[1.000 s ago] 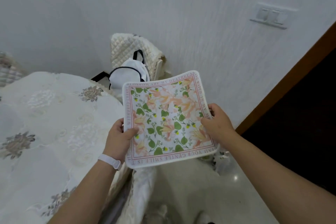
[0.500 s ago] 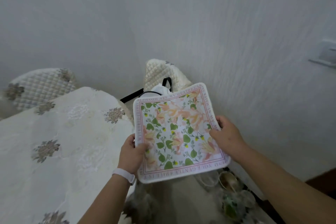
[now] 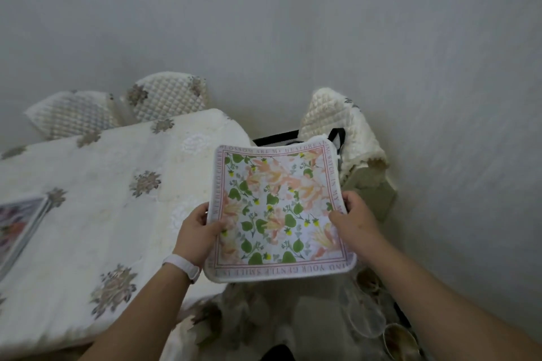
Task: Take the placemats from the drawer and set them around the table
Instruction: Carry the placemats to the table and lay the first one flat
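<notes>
I hold a square floral placemat flat in the air, over the right end of the table. It has green leaves, peach flowers and a lettered border. My left hand grips its left edge, thumb on top. My right hand grips its right edge in the same way. A second floral placemat lies on the cream tablecloth at the far left, cut off by the frame edge.
Quilted cream chair backs stand behind the table against the grey wall. Another quilted chair with a black-strapped bag is beyond the held placemat. Glass jars or bowls sit low on the right, near the floor.
The view has swung left, bringing more of the table, two further chairs and the placemat lying on it into sight. Both hands keep the same hold on the placemat.
</notes>
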